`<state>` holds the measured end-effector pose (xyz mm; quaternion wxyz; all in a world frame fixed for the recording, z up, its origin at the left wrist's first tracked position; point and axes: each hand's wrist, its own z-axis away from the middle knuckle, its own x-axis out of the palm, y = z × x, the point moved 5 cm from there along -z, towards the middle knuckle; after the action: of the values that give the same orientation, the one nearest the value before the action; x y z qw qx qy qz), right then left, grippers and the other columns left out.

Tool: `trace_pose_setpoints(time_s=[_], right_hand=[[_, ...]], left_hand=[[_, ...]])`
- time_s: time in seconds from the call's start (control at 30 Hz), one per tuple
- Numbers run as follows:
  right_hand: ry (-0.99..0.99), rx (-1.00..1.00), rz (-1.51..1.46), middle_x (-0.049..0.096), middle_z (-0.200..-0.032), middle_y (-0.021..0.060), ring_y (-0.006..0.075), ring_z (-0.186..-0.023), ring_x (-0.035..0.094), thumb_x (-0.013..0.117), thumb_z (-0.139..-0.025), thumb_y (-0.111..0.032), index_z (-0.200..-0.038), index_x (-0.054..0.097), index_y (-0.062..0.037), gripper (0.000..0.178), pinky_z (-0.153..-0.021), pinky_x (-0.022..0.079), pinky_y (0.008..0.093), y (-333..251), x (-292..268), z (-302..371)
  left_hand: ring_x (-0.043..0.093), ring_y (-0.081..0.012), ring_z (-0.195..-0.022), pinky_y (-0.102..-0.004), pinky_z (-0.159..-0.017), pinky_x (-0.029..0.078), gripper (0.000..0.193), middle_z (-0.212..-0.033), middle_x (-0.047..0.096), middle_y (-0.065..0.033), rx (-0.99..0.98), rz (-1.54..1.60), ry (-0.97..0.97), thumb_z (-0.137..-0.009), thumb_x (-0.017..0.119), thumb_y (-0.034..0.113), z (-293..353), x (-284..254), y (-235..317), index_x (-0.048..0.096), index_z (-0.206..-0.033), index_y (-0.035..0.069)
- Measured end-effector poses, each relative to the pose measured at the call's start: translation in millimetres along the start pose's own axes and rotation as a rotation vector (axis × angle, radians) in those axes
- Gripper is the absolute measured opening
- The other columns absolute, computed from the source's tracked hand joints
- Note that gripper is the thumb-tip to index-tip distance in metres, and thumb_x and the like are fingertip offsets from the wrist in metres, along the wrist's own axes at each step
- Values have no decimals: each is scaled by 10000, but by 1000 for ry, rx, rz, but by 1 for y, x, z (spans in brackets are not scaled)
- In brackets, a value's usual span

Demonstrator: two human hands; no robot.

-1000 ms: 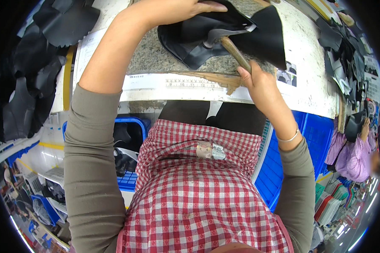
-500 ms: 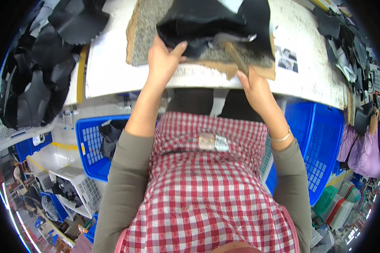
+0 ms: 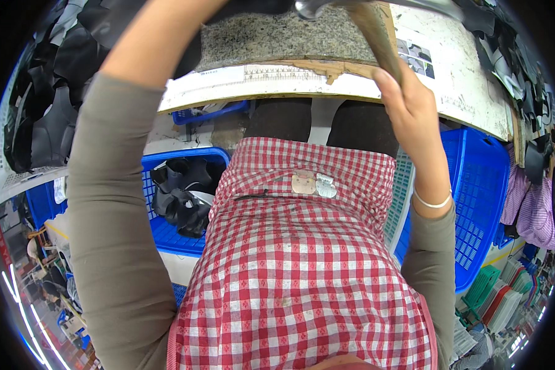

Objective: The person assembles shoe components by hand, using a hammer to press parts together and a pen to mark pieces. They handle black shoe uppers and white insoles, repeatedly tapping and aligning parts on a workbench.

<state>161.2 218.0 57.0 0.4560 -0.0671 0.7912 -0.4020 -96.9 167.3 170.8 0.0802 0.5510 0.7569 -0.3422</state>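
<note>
My right hand (image 3: 410, 105) is wrapped around the wooden handle of a hammer (image 3: 376, 37). The hammer's silver metal head reaches the top edge of the picture, above a speckled grey slab (image 3: 271, 37) on the white table (image 3: 456, 74). My left forearm (image 3: 160, 37) stretches up and out of the picture, so the left hand is hidden beyond the top edge. Black leather-like material (image 3: 246, 7) shows beside that forearm at the top, cut off by the frame.
A blue basket (image 3: 179, 246) with black pieces (image 3: 182, 197) stands below the table at left. Another blue basket (image 3: 475, 209) is at right. Black cut pieces (image 3: 55, 129) pile up at far left, and more pieces (image 3: 505, 74) hang at far right.
My left arm has swung up and to the left, its hand leaving the view. The black piece has shifted off most of the slab. The hammer is raised closer to the camera, still in my right hand.
</note>
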Motion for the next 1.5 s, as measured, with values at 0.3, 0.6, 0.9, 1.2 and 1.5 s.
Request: trace_pose_setpoints(time_s=[0.3, 0.6, 0.9, 1.2, 1.5], right_hand=[[-188, -29, 293, 664, -720, 254, 463, -730, 680, 549, -1057, -414, -988, 608, 11, 435, -634, 535, 529, 38, 70, -30], [-96, -140, 415, 646, -609, 185, 404, -603, 683, 596, -1040, -366, -985, 598, 9, 379, -536, 536, 480, 8, 67, -53], [-135, -165, 573, 635, -584, 155, 382, -586, 683, 577, -1048, -381, -928, 585, -12, 387, -533, 544, 470, 11, 73, -66], [-290, -81, 492, 626, -628, 221, 437, -640, 663, 567, -1052, -392, -932, 564, 4, 414, -562, 520, 512, -25, 79, -82], [-292, -164, 344, 634, -685, 286, 482, -686, 659, 622, -1031, -309, -1003, 587, 31, 343, -590, 508, 537, -67, 100, -77]], left_hand=[[535, -391, -1221, -472, -1069, 434, 762, -1293, 568, -171, -16, 625, -382, -694, 801, 63, 104, 27, -12, 559, -1416, 97], [542, -420, -1272, -518, -1057, 449, 689, -1358, 593, -234, 98, 205, -482, -877, 737, 208, 86, 56, -40, 479, -1511, 126], [698, -462, -850, -544, -731, 552, 1030, -977, 706, -277, -375, 365, -877, -772, 824, 233, 144, -1, -9, 239, -1596, 32], [553, -499, -1275, -473, -1109, 434, 864, -1393, 533, -381, -613, 790, -1027, -924, 684, 229, 179, 27, -47, 196, -1624, 91], [641, -453, -1207, -455, -1052, 500, 764, -1379, 596, -305, -543, 800, -693, -975, 658, 251, 203, 33, -65, 259, -1618, 153]])
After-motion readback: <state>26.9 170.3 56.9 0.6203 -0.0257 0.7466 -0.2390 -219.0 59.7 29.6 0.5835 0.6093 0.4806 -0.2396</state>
